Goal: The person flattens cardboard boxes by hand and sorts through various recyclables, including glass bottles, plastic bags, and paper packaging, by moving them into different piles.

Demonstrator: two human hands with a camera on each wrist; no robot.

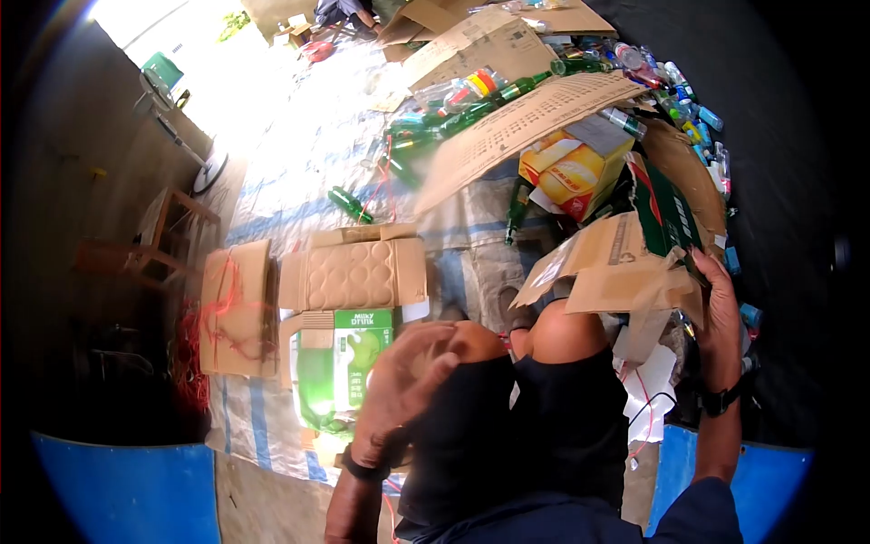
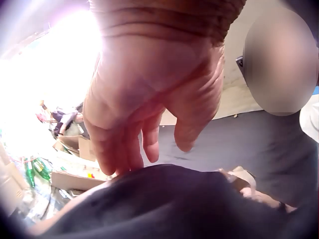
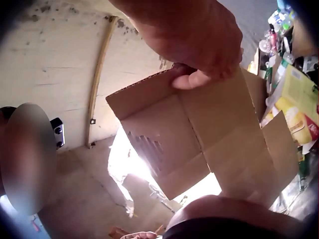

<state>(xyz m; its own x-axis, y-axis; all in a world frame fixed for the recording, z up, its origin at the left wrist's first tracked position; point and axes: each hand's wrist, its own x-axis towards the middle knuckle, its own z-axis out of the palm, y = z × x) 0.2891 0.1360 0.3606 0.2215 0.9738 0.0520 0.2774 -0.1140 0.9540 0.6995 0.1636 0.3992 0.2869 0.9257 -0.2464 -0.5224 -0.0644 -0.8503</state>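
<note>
My right hand [image 1: 719, 295] grips the edge of a flattened brown cardboard box [image 1: 603, 272] at my right knee. In the right wrist view the thumb lies over the rim of this cardboard [image 3: 219, 114], whose creased flaps hang down. A dark green printed panel [image 1: 660, 204] stands just beyond it. Near my left knee, my left hand [image 1: 403, 376] holds nothing, its fingers loosely extended. The left wrist view shows that hand [image 2: 149, 84] with its fingertips by the dark shorts. Below it in the head view lies a green and white "Milky Drink" carton [image 1: 362, 349], pressed flat.
Flattened cardboard with red string [image 1: 237, 308] lies at the left. Ahead are a large cardboard sheet [image 1: 517, 131], a yellow carton [image 1: 580, 172] and several green bottles [image 1: 349, 204]. Plastic bottles [image 1: 698, 118] pile up on the right. A wooden stool [image 1: 163, 236] stands by the left wall.
</note>
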